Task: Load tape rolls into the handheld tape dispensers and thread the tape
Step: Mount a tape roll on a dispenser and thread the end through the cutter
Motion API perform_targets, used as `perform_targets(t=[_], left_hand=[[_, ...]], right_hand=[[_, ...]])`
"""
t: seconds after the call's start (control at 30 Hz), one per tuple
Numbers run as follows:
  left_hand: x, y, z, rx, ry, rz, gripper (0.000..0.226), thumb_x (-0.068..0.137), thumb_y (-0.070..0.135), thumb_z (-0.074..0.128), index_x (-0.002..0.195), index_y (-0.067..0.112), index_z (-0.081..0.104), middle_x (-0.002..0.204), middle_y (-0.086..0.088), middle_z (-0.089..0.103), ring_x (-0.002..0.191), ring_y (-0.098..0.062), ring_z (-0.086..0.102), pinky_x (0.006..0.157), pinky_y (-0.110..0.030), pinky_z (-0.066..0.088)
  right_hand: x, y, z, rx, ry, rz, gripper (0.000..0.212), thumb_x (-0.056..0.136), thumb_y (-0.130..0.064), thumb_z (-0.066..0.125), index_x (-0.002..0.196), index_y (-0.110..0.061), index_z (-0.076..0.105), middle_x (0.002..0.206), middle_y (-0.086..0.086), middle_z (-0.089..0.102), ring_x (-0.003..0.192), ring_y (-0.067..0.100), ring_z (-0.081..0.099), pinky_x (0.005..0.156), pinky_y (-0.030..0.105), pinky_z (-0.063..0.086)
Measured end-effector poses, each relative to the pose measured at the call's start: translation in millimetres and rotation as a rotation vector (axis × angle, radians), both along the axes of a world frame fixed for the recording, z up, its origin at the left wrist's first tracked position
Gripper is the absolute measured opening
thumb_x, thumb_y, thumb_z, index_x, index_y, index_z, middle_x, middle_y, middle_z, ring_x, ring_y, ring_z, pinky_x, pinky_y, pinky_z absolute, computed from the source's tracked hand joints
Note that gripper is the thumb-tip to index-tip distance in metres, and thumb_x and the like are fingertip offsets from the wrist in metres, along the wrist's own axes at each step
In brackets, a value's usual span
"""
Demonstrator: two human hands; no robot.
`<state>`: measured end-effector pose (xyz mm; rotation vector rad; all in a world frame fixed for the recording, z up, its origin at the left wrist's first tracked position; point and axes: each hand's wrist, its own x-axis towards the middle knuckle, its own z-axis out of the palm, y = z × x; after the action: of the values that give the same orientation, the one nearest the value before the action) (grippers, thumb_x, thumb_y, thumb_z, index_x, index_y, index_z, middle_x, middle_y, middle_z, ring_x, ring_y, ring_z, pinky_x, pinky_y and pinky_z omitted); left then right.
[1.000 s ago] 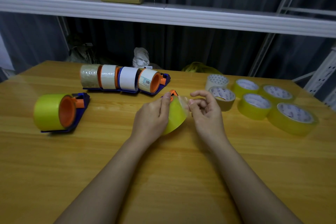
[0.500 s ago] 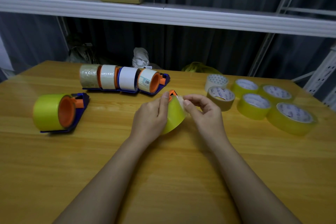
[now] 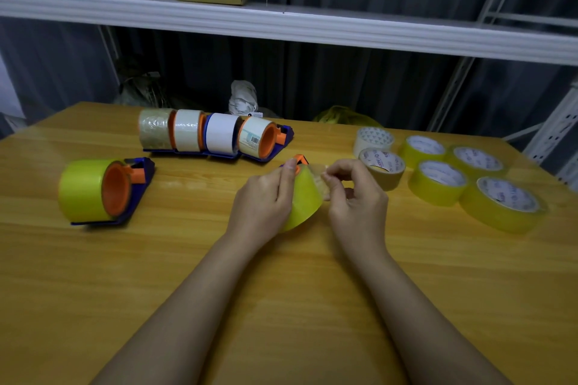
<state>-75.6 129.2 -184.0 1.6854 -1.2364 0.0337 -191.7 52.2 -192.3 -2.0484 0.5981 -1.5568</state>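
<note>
At the middle of the wooden table [image 3: 281,306] my left hand [image 3: 266,197] grips a yellow tape roll [image 3: 305,200] that sits on a dispenser whose orange tip [image 3: 301,159] pokes out above my fingers. My right hand [image 3: 353,194] pinches the clear loose tape end [image 3: 317,176] at the top of that roll. The rest of the dispenser is hidden behind my left hand.
A loaded blue-and-orange dispenser with a yellow roll [image 3: 93,189] lies at the left. Several loaded dispensers [image 3: 215,134] stand in a row behind. Several loose tape rolls [image 3: 438,178] lie at the right. A white shelf [image 3: 312,28] with cardboard boxes hangs above the table's far edge.
My right hand has shifted slightly right and its fingers have curled tighter on the tape end. My left hand and the roll have stayed in place.
</note>
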Motion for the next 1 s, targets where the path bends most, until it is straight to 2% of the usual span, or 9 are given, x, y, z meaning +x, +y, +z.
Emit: perform_targets(t=[0.1,0.17,0.23,0.33,0.43,0.6,0.7,0.8,1.0], left_hand=[[1,0,2,-0.03,0.025,-0.022,0.049,0.094,0.047,0.027,0.058,0.024,0.051,0.048,0.001,0.046,0.047,-0.018,0.045,0.045,-0.037,0.028],[3,0,3,-0.046,0.025,-0.031,0.06,0.093,0.048,0.028,0.07,0.004,0.062,0.054,-0.01,0.053,0.051,-0.021,0.049,0.05,-0.045,0.034],[4,1,5,-0.054,0.046,-0.059,0.065,0.093,0.049,0.029,0.072,-0.004,0.061,0.053,-0.011,0.053,0.053,-0.021,0.048,0.05,-0.039,0.032],[7,5,7,-0.067,0.137,-0.085,0.059,0.098,0.046,0.034,0.056,0.007,0.049,0.044,0.006,0.04,0.045,-0.011,0.04,0.045,-0.026,0.024],[10,7,8,-0.087,0.26,-0.101,0.05,0.099,0.037,0.039,0.055,0.013,0.04,0.049,0.004,0.036,0.047,-0.01,0.035,0.049,-0.031,0.025],[9,9,11,-0.115,0.269,-0.096,0.054,0.099,0.038,0.041,0.056,0.005,0.038,0.054,-0.008,0.034,0.049,-0.014,0.033,0.048,-0.037,0.023],[8,9,13,-0.128,0.259,-0.094,0.05,0.099,0.034,0.039,0.055,0.01,0.039,0.053,-0.007,0.035,0.048,-0.012,0.033,0.046,-0.023,0.025],[8,9,12,-0.146,0.251,-0.091,0.049,0.099,0.031,0.038,0.053,0.013,0.036,0.05,-0.006,0.034,0.045,-0.009,0.032,0.044,-0.018,0.023],[9,7,10,-0.174,0.247,-0.098,0.05,0.1,0.025,0.039,0.051,0.016,0.036,0.048,-0.003,0.034,0.043,-0.008,0.033,0.045,-0.01,0.027]], right_hand=[[-3,-2,8,0.145,-0.043,0.023,0.031,0.085,0.002,0.063,0.081,-0.027,0.058,0.079,-0.023,0.061,0.075,0.004,0.061,0.064,0.036,0.055],[-7,-7,11,0.216,-0.078,0.024,0.036,0.085,0.001,0.066,0.077,-0.033,0.055,0.077,-0.02,0.062,0.072,0.008,0.062,0.064,0.037,0.055],[-10,-13,13,0.252,-0.094,0.02,0.039,0.084,0.0,0.067,0.076,-0.035,0.054,0.076,-0.014,0.062,0.072,0.017,0.063,0.065,0.038,0.054],[-11,-12,14,0.259,-0.081,0.049,0.033,0.084,0.0,0.068,0.082,-0.031,0.055,0.081,-0.009,0.061,0.081,0.016,0.063,0.065,0.028,0.054],[-11,-10,16,0.27,-0.084,0.098,0.029,0.084,-0.002,0.069,0.089,-0.028,0.056,0.086,-0.009,0.063,0.085,0.006,0.063,0.067,0.018,0.052],[-13,-13,12,-0.004,0.064,-0.041,0.02,0.086,-0.008,0.069,0.105,-0.011,0.069,0.088,-0.008,0.066,0.084,0.001,0.061,0.069,0.006,0.046],[-11,-14,8,-0.13,0.1,-0.104,0.014,0.086,-0.006,0.067,0.099,-0.004,0.072,0.086,-0.007,0.064,0.083,-0.001,0.058,0.073,0.0,0.041],[-10,-13,7,-0.09,0.054,-0.103,0.008,0.086,-0.006,0.067,0.091,-0.005,0.073,0.081,-0.008,0.065,0.069,0.004,0.061,0.068,0.005,0.043],[-8,-14,6,0.078,0.011,-0.077,0.008,0.086,-0.011,0.068,0.091,-0.009,0.074,0.08,-0.005,0.068,0.068,0.015,0.066,0.065,0.021,0.052]])
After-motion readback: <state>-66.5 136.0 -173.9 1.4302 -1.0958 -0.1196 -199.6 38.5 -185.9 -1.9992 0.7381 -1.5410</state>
